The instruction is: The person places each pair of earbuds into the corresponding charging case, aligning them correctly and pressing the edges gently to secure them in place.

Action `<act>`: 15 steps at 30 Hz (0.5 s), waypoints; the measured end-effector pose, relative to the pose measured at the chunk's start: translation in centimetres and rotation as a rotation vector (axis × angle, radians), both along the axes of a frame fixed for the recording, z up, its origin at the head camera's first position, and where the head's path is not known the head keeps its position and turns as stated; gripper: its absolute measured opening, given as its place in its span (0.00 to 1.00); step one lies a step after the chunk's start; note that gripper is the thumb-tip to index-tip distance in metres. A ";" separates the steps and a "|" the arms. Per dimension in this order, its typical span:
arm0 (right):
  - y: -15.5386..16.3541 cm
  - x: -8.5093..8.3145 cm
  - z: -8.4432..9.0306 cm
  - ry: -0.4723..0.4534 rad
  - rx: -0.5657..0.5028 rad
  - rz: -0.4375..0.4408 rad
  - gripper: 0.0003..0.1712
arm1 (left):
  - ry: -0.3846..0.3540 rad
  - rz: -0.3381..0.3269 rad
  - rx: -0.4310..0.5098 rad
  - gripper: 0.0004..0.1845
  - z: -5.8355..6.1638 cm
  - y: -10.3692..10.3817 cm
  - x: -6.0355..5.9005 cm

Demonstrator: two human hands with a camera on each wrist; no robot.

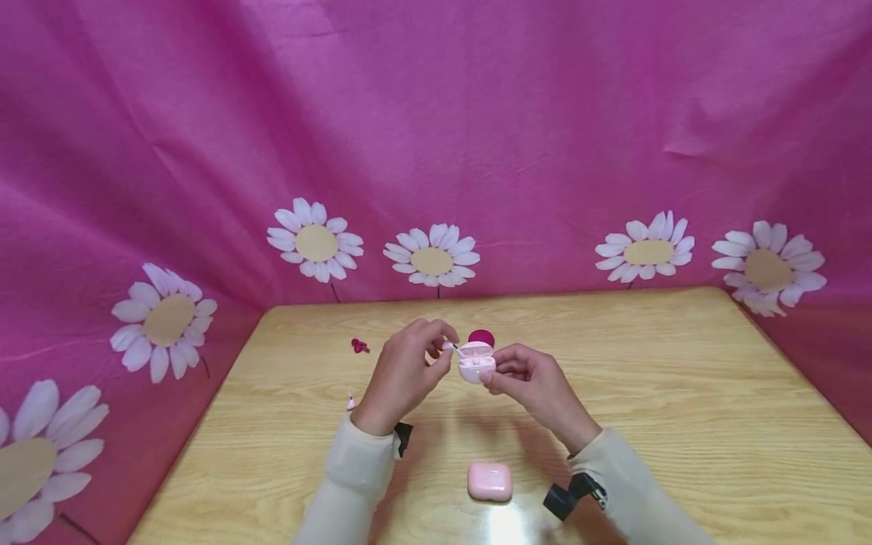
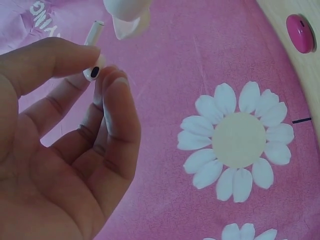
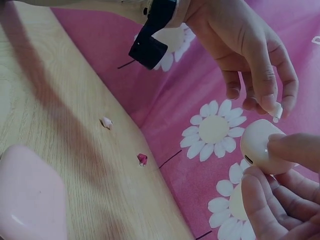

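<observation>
Above the middle of the wooden table (image 1: 681, 393), my right hand (image 1: 518, 375) grips a white earbud case (image 1: 475, 365) with its lid open. In the right wrist view the case (image 3: 262, 147) sits between thumb and fingers. My left hand (image 1: 415, 363) pinches a white earbud (image 1: 452, 348) just left of the case's opening. The left wrist view shows the earbud (image 2: 93, 50) held between thumb and fingertips, stem pointing up toward the case (image 2: 127, 12).
A closed pink case (image 1: 490, 481) lies near the front edge. A magenta round case (image 1: 481, 337) sits behind the hands. A small magenta piece (image 1: 359, 346) and a small pale earbud (image 1: 350, 402) lie at the table's left. Pink flowered cloth (image 1: 436, 151) surrounds the table.
</observation>
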State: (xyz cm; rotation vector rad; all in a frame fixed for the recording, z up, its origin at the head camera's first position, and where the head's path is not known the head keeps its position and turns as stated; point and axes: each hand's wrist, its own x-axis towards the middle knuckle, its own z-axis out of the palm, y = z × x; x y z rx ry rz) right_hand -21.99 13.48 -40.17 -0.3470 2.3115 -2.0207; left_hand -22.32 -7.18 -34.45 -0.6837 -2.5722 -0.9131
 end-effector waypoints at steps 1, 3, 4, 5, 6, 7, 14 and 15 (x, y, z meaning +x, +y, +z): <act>0.0 0.0 0.0 0.005 0.001 0.001 0.18 | 0.003 -0.004 -0.001 0.07 0.1 0.1 0.0; 0.0 0.1 0.1 0.009 0.001 0.001 0.18 | 0.008 -0.013 -0.005 0.08 0.2 0.2 0.1; 0.0 0.1 0.2 0.009 -0.002 0.001 0.18 | 0.012 -0.018 -0.008 0.07 0.2 0.3 0.2; 0.0 0.2 0.2 0.010 -0.005 0.001 0.18 | 0.013 -0.022 -0.010 0.07 0.2 0.3 0.2; 0.0 0.2 0.2 0.011 -0.007 0.001 0.18 | 0.012 -0.024 -0.013 0.07 0.2 0.4 0.3; 0.0 0.2 0.3 0.012 -0.009 0.001 0.18 | 0.009 -0.025 -0.016 0.08 0.2 0.4 0.3; -0.1 0.2 0.1 0.023 -0.022 0.022 0.18 | -0.008 -0.024 -0.040 0.07 0.0 0.6 0.4; -0.1 0.2 0.1 0.024 -0.025 0.025 0.18 | -0.011 -0.024 -0.042 0.07 -0.1 0.6 0.4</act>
